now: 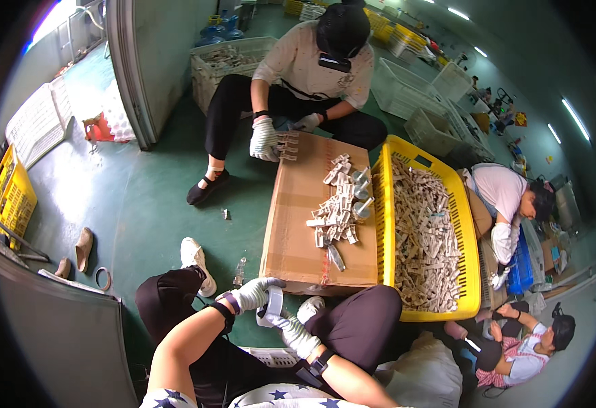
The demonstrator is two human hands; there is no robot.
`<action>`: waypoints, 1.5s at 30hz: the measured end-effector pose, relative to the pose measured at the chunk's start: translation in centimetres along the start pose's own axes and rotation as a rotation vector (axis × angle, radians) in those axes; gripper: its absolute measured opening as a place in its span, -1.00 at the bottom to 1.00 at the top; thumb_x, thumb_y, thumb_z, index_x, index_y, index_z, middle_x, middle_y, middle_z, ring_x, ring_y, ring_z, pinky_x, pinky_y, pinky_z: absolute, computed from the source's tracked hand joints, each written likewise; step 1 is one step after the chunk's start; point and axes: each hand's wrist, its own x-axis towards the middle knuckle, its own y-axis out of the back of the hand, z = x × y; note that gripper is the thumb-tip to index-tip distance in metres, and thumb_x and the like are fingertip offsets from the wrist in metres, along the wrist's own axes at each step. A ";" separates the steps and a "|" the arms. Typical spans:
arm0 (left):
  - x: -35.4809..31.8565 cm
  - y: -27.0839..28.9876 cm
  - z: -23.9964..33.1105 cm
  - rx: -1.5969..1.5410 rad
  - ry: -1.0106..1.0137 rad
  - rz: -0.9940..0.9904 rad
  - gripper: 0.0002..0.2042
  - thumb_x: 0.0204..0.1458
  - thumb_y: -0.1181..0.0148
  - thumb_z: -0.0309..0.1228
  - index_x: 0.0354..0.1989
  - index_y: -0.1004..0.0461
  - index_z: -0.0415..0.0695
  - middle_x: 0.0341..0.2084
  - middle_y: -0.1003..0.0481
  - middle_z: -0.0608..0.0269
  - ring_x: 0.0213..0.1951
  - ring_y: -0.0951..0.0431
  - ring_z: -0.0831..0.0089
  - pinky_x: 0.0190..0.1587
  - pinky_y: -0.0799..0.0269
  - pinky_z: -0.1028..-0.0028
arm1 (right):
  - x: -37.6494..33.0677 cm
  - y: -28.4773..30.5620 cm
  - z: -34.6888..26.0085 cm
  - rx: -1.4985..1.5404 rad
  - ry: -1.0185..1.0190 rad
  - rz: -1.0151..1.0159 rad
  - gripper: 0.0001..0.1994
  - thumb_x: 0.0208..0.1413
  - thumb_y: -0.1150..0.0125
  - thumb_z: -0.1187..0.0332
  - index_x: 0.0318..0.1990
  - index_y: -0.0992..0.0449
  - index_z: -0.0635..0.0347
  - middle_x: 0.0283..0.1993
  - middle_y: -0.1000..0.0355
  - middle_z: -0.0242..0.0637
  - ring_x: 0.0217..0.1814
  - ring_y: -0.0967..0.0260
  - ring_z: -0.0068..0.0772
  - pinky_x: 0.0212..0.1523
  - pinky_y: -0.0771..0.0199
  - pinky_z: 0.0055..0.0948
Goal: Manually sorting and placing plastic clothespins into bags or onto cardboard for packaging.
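Between my hands, over my lap, is a white roll of tape (271,307) with a wide hollow core. My left hand (250,294), in a striped glove, closes on its upper left side. Gloved the same way, my right hand (298,336) grips the lower right edge of the roll. Just beyond them stands a closed cardboard box (298,217). On its top lies a heap of small pale clip-like pieces (338,207), with several greyish round-ended parts (362,194) and a small knife-like tool (336,258) beside it.
A yellow crate (474,272) full of similar pieces adjoins the box's right side. Across the box sits a person (325,61) holding a row of pieces (288,145). Two more people work at the right. A white sack (423,374) lies by my right leg; shoes (83,249) lie left.
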 end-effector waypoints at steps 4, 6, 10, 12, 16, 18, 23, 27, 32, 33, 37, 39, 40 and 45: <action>0.2 -0.2 -1.3 -0.042 -0.018 -0.004 -0.52 -0.08 -0.09 -0.77 0.05 -0.50 -0.06 -0.20 -0.58 0.26 -0.13 -0.53 0.46 -0.01 -0.45 0.44 | 0.0 -0.3 0.0 -0.011 -0.010 -0.001 -0.64 0.17 -0.23 0.29 0.10 -0.47 0.14 0.03 -0.47 -0.46 0.07 -0.35 -0.56 0.19 -0.25 -0.48; 0.2 -0.1 -1.4 -0.050 0.004 -0.012 -0.53 -0.06 -0.10 -0.76 0.05 -0.50 -0.05 -0.21 -0.58 0.26 -0.13 -0.53 0.46 -0.02 -0.45 0.44 | 0.0 -0.5 -0.2 -0.002 -0.003 0.004 -0.65 0.16 -0.24 0.29 0.08 -0.48 0.13 0.02 -0.47 -0.47 0.06 -0.36 -0.56 0.17 -0.26 -0.48; 0.3 -0.1 -1.3 -0.031 -0.006 -0.018 -0.54 -0.06 -0.10 -0.75 0.04 -0.51 -0.05 -0.23 -0.59 0.26 -0.15 -0.54 0.46 -0.03 -0.46 0.44 | -0.2 -0.6 -0.6 -0.002 0.002 0.001 -0.66 0.16 -0.24 0.29 0.07 -0.49 0.13 0.01 -0.47 -0.47 0.05 -0.36 -0.57 0.17 -0.26 -0.48; 0.4 -0.2 -1.6 -0.029 -0.008 -0.020 -0.54 -0.06 -0.11 -0.75 0.03 -0.51 -0.05 -0.23 -0.59 0.26 -0.15 -0.54 0.46 -0.03 -0.46 0.44 | -0.1 -0.6 -0.5 -0.006 -0.002 0.005 -0.67 0.16 -0.24 0.29 0.07 -0.49 0.13 0.01 -0.48 -0.47 0.05 -0.36 -0.57 0.17 -0.26 -0.48; 0.6 -0.2 -1.5 -0.022 -0.005 -0.010 -0.52 -0.07 -0.07 -0.76 0.04 -0.51 -0.04 -0.23 -0.58 0.25 -0.15 -0.55 0.44 -0.04 -0.47 0.43 | 0.0 -0.3 -0.4 -0.013 0.003 0.000 -0.67 0.17 -0.22 0.26 0.06 -0.50 0.14 0.01 -0.48 -0.48 0.05 -0.36 -0.56 0.18 -0.25 -0.48; 0.6 -0.2 -1.3 -0.038 0.015 -0.017 -0.52 -0.07 -0.06 -0.77 0.04 -0.51 -0.04 -0.23 -0.58 0.25 -0.15 -0.55 0.43 -0.04 -0.47 0.43 | 0.0 -0.2 -0.3 -0.028 0.001 0.002 -0.67 0.18 -0.22 0.25 0.06 -0.50 0.14 0.00 -0.48 -0.48 0.06 -0.36 -0.56 0.18 -0.24 -0.47; 0.6 -0.2 -0.6 -0.030 0.053 -0.026 -0.51 -0.07 -0.05 -0.76 0.06 -0.50 -0.03 -0.23 -0.58 0.24 -0.15 -0.55 0.42 -0.04 -0.47 0.42 | -0.1 0.0 -0.4 -0.016 0.015 -0.009 -0.67 0.18 -0.21 0.25 0.07 -0.50 0.14 0.01 -0.48 -0.48 0.07 -0.35 -0.57 0.19 -0.23 -0.47; 0.3 -0.3 -1.7 -0.004 -0.010 0.001 -0.52 -0.05 -0.08 -0.75 0.06 -0.50 -0.03 -0.23 -0.58 0.26 -0.15 -0.54 0.44 -0.04 -0.47 0.42 | 0.0 -0.2 0.1 -0.025 0.010 -0.002 -0.67 0.18 -0.21 0.25 0.07 -0.50 0.13 0.01 -0.48 -0.48 0.07 -0.35 -0.57 0.19 -0.23 -0.47; 0.3 -0.4 -1.4 -0.043 -0.020 -0.008 -0.57 -0.03 -0.12 -0.72 0.03 -0.52 -0.04 -0.23 -0.58 0.31 -0.17 -0.54 0.47 -0.04 -0.47 0.43 | 0.0 -0.1 0.2 -0.010 0.017 0.008 -0.68 0.18 -0.22 0.25 0.05 -0.51 0.12 0.00 -0.48 -0.50 0.06 -0.35 -0.57 0.19 -0.22 -0.47; 0.3 -0.4 -1.0 -0.043 -0.020 -0.009 -0.57 -0.03 -0.12 -0.72 0.03 -0.52 -0.04 -0.23 -0.58 0.31 -0.17 -0.54 0.47 -0.04 -0.47 0.43 | -0.1 -0.2 0.0 -0.011 0.017 0.009 -0.68 0.18 -0.22 0.25 0.05 -0.51 0.12 0.00 -0.48 -0.50 0.06 -0.35 -0.57 0.19 -0.22 -0.47; 0.1 -0.1 -0.1 -0.042 0.015 -0.006 -0.57 -0.02 -0.11 -0.73 0.03 -0.52 -0.03 -0.25 -0.58 0.30 -0.17 -0.54 0.47 -0.05 -0.47 0.43 | -0.2 -0.4 -0.3 -0.008 0.002 0.019 -0.69 0.18 -0.22 0.25 0.05 -0.52 0.12 -0.01 -0.48 -0.50 0.06 -0.35 -0.58 0.18 -0.22 -0.48; 0.1 -0.1 -0.2 -0.034 0.023 -0.008 -0.56 -0.03 -0.11 -0.74 0.03 -0.52 -0.04 -0.26 -0.58 0.30 -0.18 -0.54 0.47 -0.05 -0.47 0.43 | -0.3 -0.5 -0.3 0.002 -0.008 0.028 -0.69 0.18 -0.22 0.26 0.05 -0.52 0.12 -0.01 -0.49 -0.50 0.06 -0.35 -0.57 0.18 -0.23 -0.48; 0.2 -0.1 -0.4 -0.037 0.019 -0.006 -0.55 -0.03 -0.10 -0.74 0.03 -0.52 -0.04 -0.26 -0.59 0.30 -0.18 -0.54 0.47 -0.05 -0.47 0.44 | -0.2 -0.4 -0.3 -0.002 -0.003 0.027 -0.69 0.17 -0.22 0.27 0.05 -0.52 0.12 -0.01 -0.49 -0.49 0.05 -0.35 -0.57 0.18 -0.24 -0.48; 0.4 -0.3 -1.3 -0.025 -0.024 0.008 -0.53 -0.05 -0.08 -0.76 0.04 -0.52 -0.03 -0.25 -0.59 0.30 -0.19 -0.54 0.47 -0.05 -0.47 0.44 | 0.0 0.0 0.1 0.018 -0.007 0.020 -0.69 0.17 -0.23 0.31 0.05 -0.51 0.14 -0.01 -0.49 -0.47 0.05 -0.36 -0.56 0.17 -0.26 -0.48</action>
